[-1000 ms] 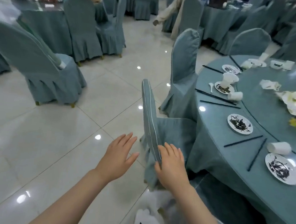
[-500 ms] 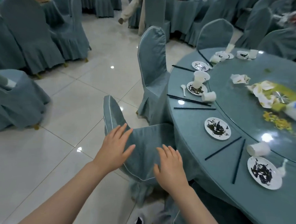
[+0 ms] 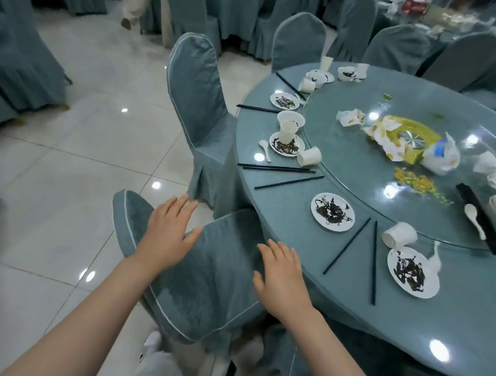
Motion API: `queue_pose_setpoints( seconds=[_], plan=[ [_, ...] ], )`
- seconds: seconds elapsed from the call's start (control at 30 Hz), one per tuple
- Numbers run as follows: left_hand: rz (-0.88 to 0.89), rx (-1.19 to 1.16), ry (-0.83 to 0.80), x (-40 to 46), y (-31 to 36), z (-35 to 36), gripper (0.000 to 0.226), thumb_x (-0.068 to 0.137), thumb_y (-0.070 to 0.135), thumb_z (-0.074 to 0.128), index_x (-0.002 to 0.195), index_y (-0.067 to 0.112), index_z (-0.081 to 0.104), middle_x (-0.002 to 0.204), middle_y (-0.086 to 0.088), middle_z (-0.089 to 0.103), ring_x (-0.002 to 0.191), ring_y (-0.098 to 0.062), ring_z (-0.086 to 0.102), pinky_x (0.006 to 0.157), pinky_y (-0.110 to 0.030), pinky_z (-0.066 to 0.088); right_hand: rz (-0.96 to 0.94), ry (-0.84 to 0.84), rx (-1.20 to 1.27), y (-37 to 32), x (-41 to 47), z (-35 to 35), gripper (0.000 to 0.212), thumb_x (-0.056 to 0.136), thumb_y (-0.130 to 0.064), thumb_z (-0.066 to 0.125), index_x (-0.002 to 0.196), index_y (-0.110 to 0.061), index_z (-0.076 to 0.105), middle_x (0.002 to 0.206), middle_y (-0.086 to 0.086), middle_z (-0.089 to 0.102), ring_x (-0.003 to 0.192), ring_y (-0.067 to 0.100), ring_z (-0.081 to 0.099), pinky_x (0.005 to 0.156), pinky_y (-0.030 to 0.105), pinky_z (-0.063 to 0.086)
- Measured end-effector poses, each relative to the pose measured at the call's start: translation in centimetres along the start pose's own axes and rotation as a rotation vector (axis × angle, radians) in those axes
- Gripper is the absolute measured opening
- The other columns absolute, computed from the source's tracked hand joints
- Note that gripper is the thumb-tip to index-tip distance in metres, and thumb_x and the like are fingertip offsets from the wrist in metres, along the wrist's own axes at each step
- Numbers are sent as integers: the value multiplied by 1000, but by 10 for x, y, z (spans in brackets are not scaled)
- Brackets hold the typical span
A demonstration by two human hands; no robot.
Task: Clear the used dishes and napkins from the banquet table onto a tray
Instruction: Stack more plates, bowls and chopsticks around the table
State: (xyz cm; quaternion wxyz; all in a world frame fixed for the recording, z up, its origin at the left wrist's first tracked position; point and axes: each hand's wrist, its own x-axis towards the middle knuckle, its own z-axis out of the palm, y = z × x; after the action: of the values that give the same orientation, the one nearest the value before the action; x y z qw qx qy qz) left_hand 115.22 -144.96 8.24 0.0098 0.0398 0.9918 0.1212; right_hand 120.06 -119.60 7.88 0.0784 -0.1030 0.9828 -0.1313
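Resting two hands on one chair.

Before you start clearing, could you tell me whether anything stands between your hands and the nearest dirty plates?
Yes: the covered chair sits under both the left hand and right hand, against the table edge before the nearest plates.

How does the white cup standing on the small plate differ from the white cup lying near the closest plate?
The standing cup is upright on a dirty plate, mouth up; the lying cup is tipped on its side, directly on the table, its mouth turned to the left. The standing cup is farther along the table edge; the lying cup is nearer the right hand. Both are white and look like disposable cups.
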Motion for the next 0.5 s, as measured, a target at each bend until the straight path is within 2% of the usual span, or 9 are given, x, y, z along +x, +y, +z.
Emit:
queue_pose_setpoints(
  seconds=[0.1,0.5],
  plan=[
    [65,-7,-35,25,-14,-2,81,83,63,13,149,21,32,158,-4,24,146,-26,18,118,-42,16,82,35,7,-12,18,-1,59,94,-32,44,149,-19,28,159,4,22,147,21,13,120,39,0],
    [324,32,-141,116,-88,-28,86,79,65,6,151,23,28,160,0,20,147,-21,12,118,-37,11,355,136,126,-100,92,9,59,95,-30,45,150,-17,27,159,5,21,148,23,12,122,40,1]
  ],
)
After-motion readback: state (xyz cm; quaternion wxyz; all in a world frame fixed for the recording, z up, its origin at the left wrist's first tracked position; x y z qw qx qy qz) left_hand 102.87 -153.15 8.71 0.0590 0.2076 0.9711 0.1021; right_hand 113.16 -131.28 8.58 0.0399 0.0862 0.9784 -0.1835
